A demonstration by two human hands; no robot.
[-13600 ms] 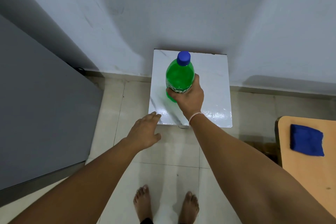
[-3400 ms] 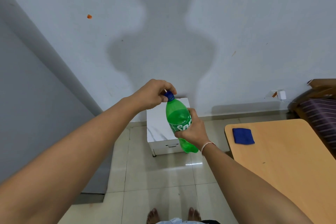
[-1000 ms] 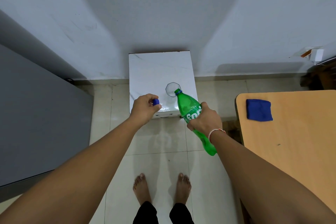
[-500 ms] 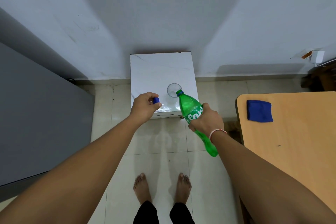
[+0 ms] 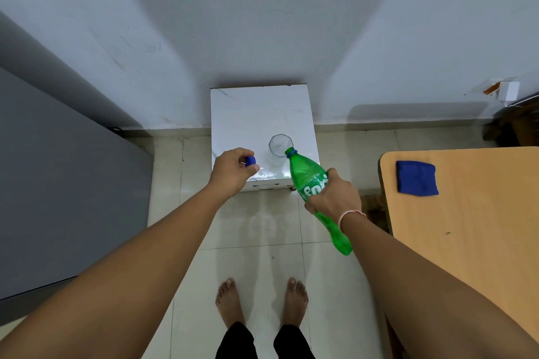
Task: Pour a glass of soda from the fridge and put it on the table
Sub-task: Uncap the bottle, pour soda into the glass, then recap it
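Gripping the green soda bottle [image 5: 306,176] around its labelled middle, the right hand [image 5: 335,198] has fingers and thumb wrapped closed on the plastic. Bottle is uncapped and tilted forward and left; its open mouth sits at the near right rim of the clear glass [image 5: 280,146], its base points back toward the person, off the front edge of the stand. Whether liquid is leaving the mouth cannot be told; the glass contents are not readable either. A pale thread band [image 5: 348,214] circles the right wrist.

Left hand [image 5: 233,169]: closed, pinching the blue cap [image 5: 250,160] between thumb and fingertips, held over the front left part of the stand, just left of the glass. The two hands are apart, with the glass between them.

The glass stands upright on the white marble-patterned stand [image 5: 250,114], toward its front right. The stand is set against the pale wall [image 5: 262,23].

Left of the stand, a large grey fridge [image 5: 58,183] fills the frame edge, door shut. At right, a wooden table [image 5: 472,227] with a rounded corner carries a folded blue cloth [image 5: 416,178] near its far left corner. Bare feet [image 5: 230,303] on the light tiled floor [image 5: 262,242] below the arms.
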